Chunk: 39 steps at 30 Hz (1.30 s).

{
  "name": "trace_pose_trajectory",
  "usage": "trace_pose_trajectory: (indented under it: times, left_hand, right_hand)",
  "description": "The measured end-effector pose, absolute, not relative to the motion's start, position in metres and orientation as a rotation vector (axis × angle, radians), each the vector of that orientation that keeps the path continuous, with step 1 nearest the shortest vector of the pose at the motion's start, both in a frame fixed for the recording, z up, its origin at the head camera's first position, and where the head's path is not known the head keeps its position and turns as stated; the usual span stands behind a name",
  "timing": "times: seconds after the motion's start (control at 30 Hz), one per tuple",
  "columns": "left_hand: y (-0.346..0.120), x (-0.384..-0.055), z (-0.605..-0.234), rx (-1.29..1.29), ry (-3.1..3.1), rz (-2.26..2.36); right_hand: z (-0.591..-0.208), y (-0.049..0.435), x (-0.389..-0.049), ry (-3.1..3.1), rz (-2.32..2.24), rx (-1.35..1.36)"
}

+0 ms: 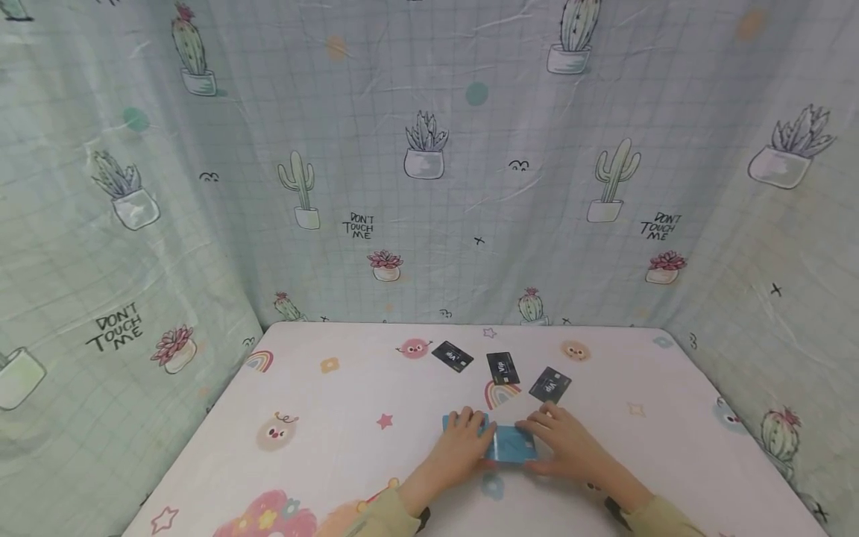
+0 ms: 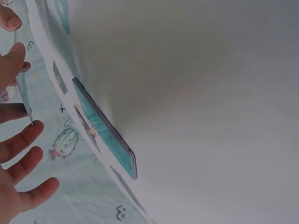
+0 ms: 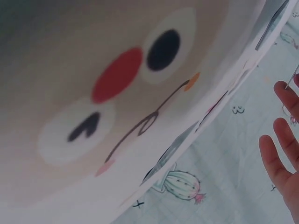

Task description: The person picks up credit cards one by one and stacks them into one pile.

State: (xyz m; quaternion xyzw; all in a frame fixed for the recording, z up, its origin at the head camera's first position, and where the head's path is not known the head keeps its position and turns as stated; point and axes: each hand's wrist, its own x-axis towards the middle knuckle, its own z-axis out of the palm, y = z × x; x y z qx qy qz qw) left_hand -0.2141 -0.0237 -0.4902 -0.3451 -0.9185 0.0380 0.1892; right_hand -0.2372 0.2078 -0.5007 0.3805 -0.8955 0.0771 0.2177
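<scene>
A light blue card [image 1: 513, 447] is held up between both hands, over the near part of the table. My left hand [image 1: 463, 445] pinches its left end and my right hand [image 1: 560, 440] grips the right end with thumb and fingers. In the left wrist view this card [image 2: 25, 95] shows almost edge-on. Beneath and beyond the left hand lies a stack of blue cards [image 1: 446, 423], partly covered in the head view. The left wrist view shows this stack [image 2: 105, 128] lying flat. Only the fingers of the right hand [image 3: 286, 149] appear in the right wrist view.
Three black cards lie apart beyond the hands: one at the left [image 1: 452, 356], one in the middle [image 1: 502, 368] and one at the right [image 1: 550, 385]. A printed cloth covers the table [image 1: 349, 418]. Cactus-patterned curtains [image 1: 470, 201] hang behind and at both sides.
</scene>
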Motion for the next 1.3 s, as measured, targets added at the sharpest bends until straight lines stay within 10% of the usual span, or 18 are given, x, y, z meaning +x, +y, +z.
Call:
trace_pose_trajectory:
  times: [1.3]
  left_hand:
    - [-0.100,-0.245,-0.500,-1.008,-2.515,0.033]
  right_hand:
    - [-0.493,0.147,-0.260,-2.541,0.198,1.139]
